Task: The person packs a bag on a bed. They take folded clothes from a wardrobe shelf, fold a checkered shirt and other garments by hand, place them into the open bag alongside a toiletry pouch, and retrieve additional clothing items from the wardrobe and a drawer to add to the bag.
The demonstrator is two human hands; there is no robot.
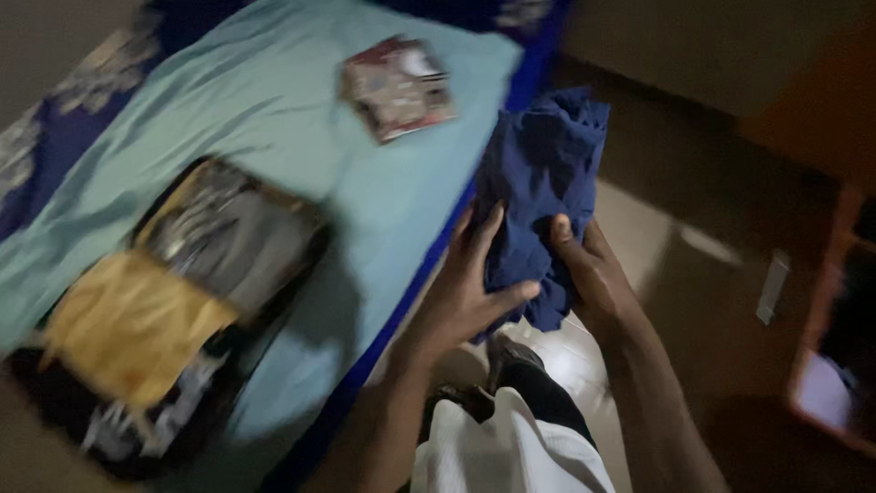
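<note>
A dim, slightly blurred view looking down at a person's two bare hands holding a crumpled dark blue cloth [547, 173] in the air just past the edge of a bed. The left hand [470, 288] grips the cloth's lower left side, fingers laid up along the fabric and thumb pressed into it from below. The right hand [589, 274] clasps the lower right side, fingers closed over a fold. The cloth bunches upward from both hands, over a brown floor [693, 183]. To the left, the bed is covered by a light teal sheet [274, 91]. On the sheet lies an open suitcase [173, 310] packed with folded clothes, a yellow piece [128, 324] on top. Farther up the sheet rests a small flat printed packet [397, 87], well apart from the hands
</note>
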